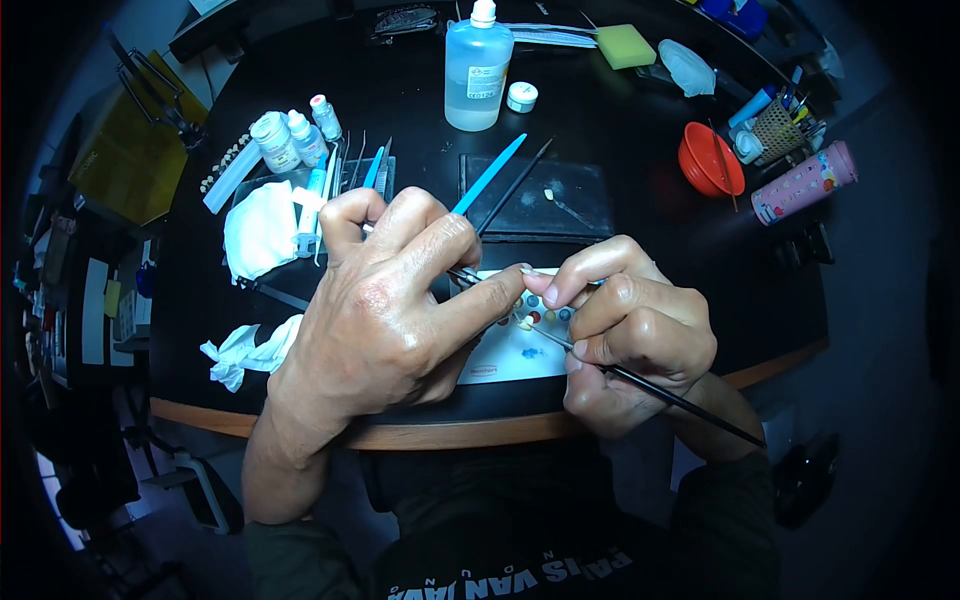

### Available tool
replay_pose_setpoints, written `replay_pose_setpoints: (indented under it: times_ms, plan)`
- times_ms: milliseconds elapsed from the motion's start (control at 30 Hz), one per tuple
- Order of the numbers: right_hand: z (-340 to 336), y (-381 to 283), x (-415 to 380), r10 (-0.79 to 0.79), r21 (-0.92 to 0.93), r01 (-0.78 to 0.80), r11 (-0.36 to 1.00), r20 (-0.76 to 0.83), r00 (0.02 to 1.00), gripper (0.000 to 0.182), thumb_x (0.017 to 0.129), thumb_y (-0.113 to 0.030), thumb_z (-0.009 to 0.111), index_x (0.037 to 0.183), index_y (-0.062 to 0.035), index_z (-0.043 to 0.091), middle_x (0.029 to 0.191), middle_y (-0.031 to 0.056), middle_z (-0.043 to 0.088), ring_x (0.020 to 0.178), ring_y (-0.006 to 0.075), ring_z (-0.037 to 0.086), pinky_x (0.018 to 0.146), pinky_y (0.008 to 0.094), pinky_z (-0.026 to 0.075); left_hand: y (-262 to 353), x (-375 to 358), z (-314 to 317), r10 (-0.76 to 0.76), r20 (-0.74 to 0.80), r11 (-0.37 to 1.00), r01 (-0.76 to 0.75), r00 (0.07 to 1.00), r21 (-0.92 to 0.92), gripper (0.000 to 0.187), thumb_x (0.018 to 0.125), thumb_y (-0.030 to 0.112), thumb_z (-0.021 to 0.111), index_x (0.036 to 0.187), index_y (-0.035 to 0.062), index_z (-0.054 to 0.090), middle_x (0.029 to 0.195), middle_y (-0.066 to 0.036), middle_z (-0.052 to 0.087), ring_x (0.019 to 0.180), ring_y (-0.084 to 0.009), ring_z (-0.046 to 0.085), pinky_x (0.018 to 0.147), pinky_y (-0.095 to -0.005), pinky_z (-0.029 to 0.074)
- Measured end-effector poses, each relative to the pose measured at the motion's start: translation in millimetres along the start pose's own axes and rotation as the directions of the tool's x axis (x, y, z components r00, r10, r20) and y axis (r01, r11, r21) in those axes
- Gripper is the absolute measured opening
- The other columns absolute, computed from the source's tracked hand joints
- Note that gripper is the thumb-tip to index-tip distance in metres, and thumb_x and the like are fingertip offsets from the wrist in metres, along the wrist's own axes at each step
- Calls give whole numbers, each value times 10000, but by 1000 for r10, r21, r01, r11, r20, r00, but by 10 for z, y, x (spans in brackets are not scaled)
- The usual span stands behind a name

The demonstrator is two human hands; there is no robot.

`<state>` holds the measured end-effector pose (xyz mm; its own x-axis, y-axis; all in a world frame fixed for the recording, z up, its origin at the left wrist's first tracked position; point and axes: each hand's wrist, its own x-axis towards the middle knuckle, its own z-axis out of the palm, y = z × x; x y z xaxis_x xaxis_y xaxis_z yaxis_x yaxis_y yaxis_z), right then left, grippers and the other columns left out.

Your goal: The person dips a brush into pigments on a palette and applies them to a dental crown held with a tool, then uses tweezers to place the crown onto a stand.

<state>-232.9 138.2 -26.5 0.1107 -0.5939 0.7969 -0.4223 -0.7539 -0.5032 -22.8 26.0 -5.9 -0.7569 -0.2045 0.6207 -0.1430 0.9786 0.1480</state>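
Note:
My left hand (385, 300) is closed round a slim metal instrument (465, 277), mostly hidden by the fingers. Just beyond my left thumb is a small tooth-shaped piece (526, 323), pale yellow-white. My right hand (640, 335) grips a thin brush (660, 392) with a black handle like a pen, its tip right at the tooth-shaped piece. Both hands meet over a white palette sheet (500, 358) with coloured dots and a blue smear. A blue-handled tool (492, 172) and a dark pointed stick (517, 183) extend past my left knuckles; their lower ends are hidden.
A dark slab (590, 185) lies behind the hands. Bottles (275, 143), white cloth (258, 230) and crumpled tissue (240, 355) sit left. A large liquid bottle (478, 75) stands at the back, with a red bowl (708, 160), pink tumbler (806, 183) and pen basket (780, 130) right.

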Motion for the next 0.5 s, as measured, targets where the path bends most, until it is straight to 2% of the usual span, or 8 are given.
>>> replay_pose_setpoints:
  times_ms: [133, 233, 333, 433, 500]
  plan:
    - [-10, -29, 1, 18, -12, -18, 1000, 11, 1000, 169, 638, 59, 687, 688, -51, 568, 696, 57, 591, 903, 300, 741, 790, 390, 630, 4, 3, 2, 1, -3, 1000, -1, 1000, -5, 266, 785, 185, 905, 1047, 176, 858, 862, 18, 604, 854, -181, 559, 868, -421, 296]
    - [-88, -60, 12, 31, -12, -30, 999, 119, 992, 140, 778, 69, 687, 793, -28, 588, 766, 91, 645, 970, 286, 693, 941, 519, 696, 0, -1, 6, 0, -3, 1000, 0, 1000, -5, 268, 787, 187, 905, 1051, 181, 859, 861, 19, 603, 854, -180, 559, 869, -421, 296]
    - [-71, -31, 0, 10, -7, -10, 1000, 96, 995, 139, 775, 70, 685, 786, -29, 588, 763, 89, 646, 971, 286, 695, 942, 517, 696, 4, -2, 10, -3, -4, 1000, 3, 1000, -2, 269, 789, 190, 906, 1055, 188, 860, 856, 20, 600, 855, -180, 558, 871, -423, 295]
    - [-12, -10, -9, 2, -4, -2, 1000, 3, 1000, 175, 641, 66, 689, 697, -50, 571, 703, 61, 601, 905, 302, 741, 780, 388, 632, 8, -5, 4, -7, 4, 1000, 7, 1000, 3, 269, 791, 190, 906, 1056, 194, 861, 851, 22, 597, 856, -179, 558, 875, -425, 294]
    - [-9, -22, 5, 6, -2, -6, 1000, 10, 1000, 182, 640, 70, 689, 697, -51, 565, 705, 61, 600, 907, 302, 741, 784, 394, 637, 5, -9, 8, -11, 6, 1000, 11, 1000, 0, 267, 791, 188, 905, 1054, 196, 860, 848, 24, 595, 857, -178, 558, 877, -426, 293]
